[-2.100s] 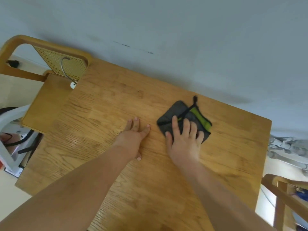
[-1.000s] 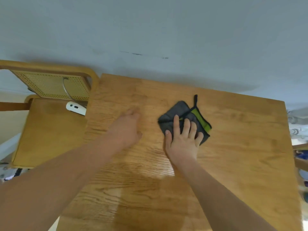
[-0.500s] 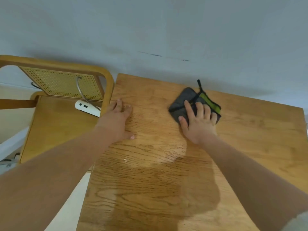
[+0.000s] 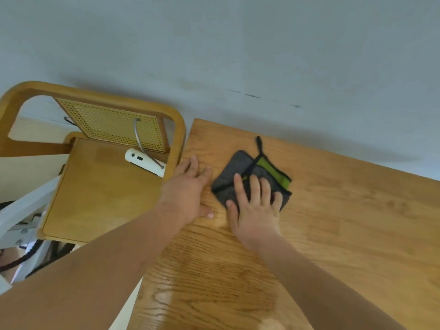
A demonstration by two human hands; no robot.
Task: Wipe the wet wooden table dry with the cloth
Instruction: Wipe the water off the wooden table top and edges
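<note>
Cloth (image 4: pixel 252 177), folded, dark grey with a green band and a black hanging loop, lies flat on the wooden table (image 4: pixel 345 222) near its far left corner, loop end pointing toward the far edge. Right hand (image 4: pixel 256 210) pressed palm-down on the cloth's near part, fingers spread and extended, thumb off the fabric on bare wood; nothing pinched. Left hand (image 4: pixel 188 192) also flat and spread, palm down on the table right at the left edge, just beside the cloth but apart from it; thumb stretched toward the right hand. Compared with half a second ago: cloth and right hand sit closer to the left edge, so the gap between the two hands has narrowed a good deal; left hand has kept its spot at that edge. A glossy, darker sheen shows on the wood toward the near edge, between the forearms. Beside the table's left edge stands a wooden chair (image 4: pixel 100 194) with a cane back; on its seat a white device (image 4: pixel 142 161) with a metal loop, touching the backrest side.
</note>
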